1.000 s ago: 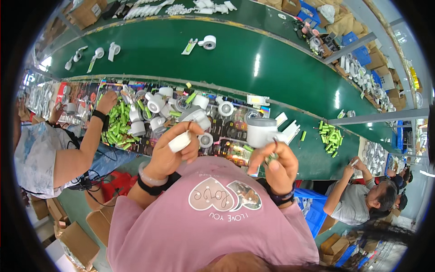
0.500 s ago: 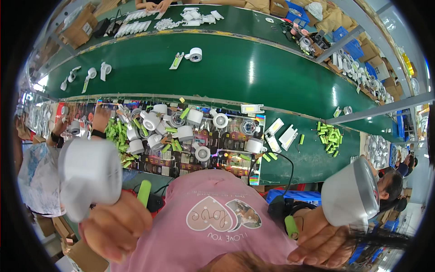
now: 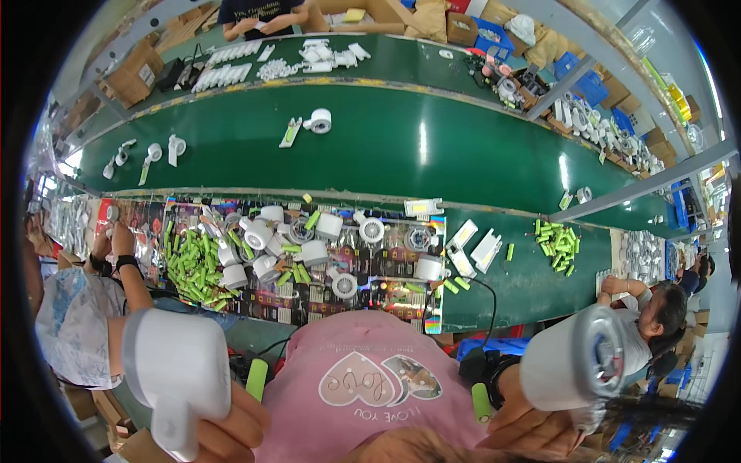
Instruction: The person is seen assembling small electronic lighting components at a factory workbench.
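My left hand (image 3: 238, 428) is closed round a white handheld fan (image 3: 181, 363), its round head up and its short stem pointing down. Beside those fingers a green battery cell (image 3: 256, 378) sticks up. In my right hand (image 3: 525, 420) is a second white fan head (image 3: 559, 370), its grey-rimmed round end turned to the right. Another green battery cell (image 3: 481, 402) shows next to the right fingers. Both fans are held up close to me, in front of the pink shirt. Most of each palm is hidden behind the fan.
Loose white fan heads (image 3: 312, 253) and a heap of green cells (image 3: 193, 258) cover the printed sheet (image 3: 324, 307) ahead. White panels (image 3: 486, 251) and more cells (image 3: 557, 245) lie to its right. A green conveyor (image 3: 370, 147) runs beyond. Co-workers sit on both sides and one opposite.
The left fan has moved lower and right, its stem now plainly downward. The right fan has shifted left and turned, showing more of its round end. The left co-worker's hand has left the cell heap.
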Demonstrator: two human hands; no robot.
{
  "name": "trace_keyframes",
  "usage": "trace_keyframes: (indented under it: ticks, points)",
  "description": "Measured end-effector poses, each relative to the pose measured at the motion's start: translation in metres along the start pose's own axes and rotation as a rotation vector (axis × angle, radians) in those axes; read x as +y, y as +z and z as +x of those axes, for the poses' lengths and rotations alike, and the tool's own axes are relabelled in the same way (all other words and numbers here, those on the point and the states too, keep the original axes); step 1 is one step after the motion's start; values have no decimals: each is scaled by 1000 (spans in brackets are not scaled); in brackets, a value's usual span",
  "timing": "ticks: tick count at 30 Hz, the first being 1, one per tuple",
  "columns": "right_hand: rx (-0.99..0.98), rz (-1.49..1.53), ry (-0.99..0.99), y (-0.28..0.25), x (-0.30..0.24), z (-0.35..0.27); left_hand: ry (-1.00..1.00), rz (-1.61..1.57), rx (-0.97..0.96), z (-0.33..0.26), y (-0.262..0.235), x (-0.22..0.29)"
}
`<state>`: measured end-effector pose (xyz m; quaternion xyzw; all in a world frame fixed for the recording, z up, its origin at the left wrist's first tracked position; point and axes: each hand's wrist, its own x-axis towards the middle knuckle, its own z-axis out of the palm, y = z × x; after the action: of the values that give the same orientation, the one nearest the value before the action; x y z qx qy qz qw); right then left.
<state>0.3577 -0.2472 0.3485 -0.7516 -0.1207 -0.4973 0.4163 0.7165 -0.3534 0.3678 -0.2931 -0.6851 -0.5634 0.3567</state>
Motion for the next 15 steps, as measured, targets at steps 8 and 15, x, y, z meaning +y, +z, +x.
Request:
trace_keyframes:
  ticks: [8,15]
  points:
    - [-91,57,-48,-7,-5,7,34,-69,-161,2,-6,5]
    - [-77,171,-50,5,-5,1,21,-196,-215,-5,6,12]
